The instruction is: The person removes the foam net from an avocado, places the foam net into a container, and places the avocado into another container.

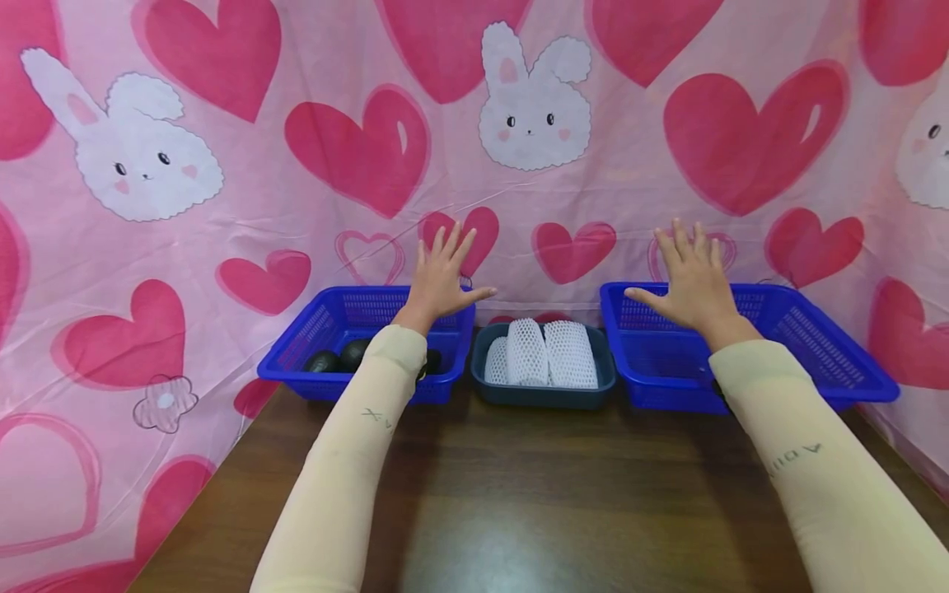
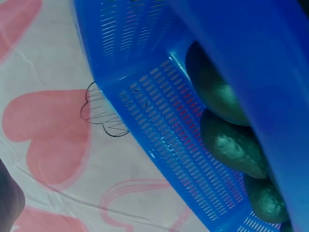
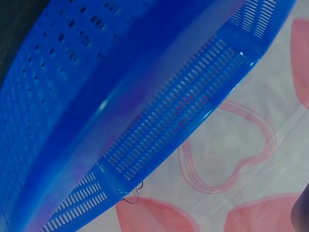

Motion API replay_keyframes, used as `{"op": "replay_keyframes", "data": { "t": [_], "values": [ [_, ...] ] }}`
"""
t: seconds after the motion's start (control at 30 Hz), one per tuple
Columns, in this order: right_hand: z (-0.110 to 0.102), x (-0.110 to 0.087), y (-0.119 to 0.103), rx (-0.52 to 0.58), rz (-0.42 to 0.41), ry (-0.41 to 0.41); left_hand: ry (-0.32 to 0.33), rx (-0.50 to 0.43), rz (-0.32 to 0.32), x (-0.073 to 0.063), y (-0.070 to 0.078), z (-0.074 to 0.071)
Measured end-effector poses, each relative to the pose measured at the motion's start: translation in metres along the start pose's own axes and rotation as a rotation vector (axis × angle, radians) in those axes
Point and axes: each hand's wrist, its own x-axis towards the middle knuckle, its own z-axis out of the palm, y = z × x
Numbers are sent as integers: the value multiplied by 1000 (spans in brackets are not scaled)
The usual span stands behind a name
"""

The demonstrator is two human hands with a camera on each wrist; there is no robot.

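Note:
My left hand (image 1: 439,282) is held up over the left blue basket (image 1: 296,375), its fingers spread and nothing in them. Several dark green avocados (image 1: 322,361) lie along the near side of that basket; the left wrist view shows their bumpy skins (image 2: 233,147) close up. Over the right blue basket (image 1: 838,342), my right hand (image 1: 695,284) is raised with fingers and thumb spread apart, also holding nothing. Between the baskets stands a dark grey-green tray (image 1: 544,398) with white foam net sleeves (image 1: 528,352) in it. My forearms partly hide both baskets.
The baskets and tray stand side by side at the far edge of a brown wooden table (image 1: 549,486). Right behind them hangs a pink cloth (image 1: 460,189) with hearts and rabbits. The baskets have raised, slotted walls (image 3: 159,116).

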Motion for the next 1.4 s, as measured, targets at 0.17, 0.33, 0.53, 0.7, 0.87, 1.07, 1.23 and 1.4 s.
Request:
{"op": "replay_keyframes", "data": {
  "t": [0.17, 0.33, 0.53, 0.7, 0.87, 1.07, 1.23, 1.4],
  "values": [
    [2, 0, -2, -15, -1, -10, -1, 41, 1, 0, 0, 4],
    [3, 0, -4, -22, -9, -25, -46, 54, -9, 0, 0, 6],
    [7, 2, -6, -22, -29, -30, -65, 95, -15, 0, 1, 7],
    [11, 1, -3, -27, -31, -41, -91, 157, -20, -1, 1, 7],
    [14, 0, -3, -38, -29, -56, -123, 187, -36, -2, 1, 8],
    [15, -1, -3, -53, -28, -65, -127, 193, -32, -3, -1, 11],
    [14, -1, -3, -57, -30, -70, -128, 196, -28, -3, -2, 11],
    [14, -3, -5, -44, -33, -67, -141, 189, -35, -3, -1, 11]
  ]
}}
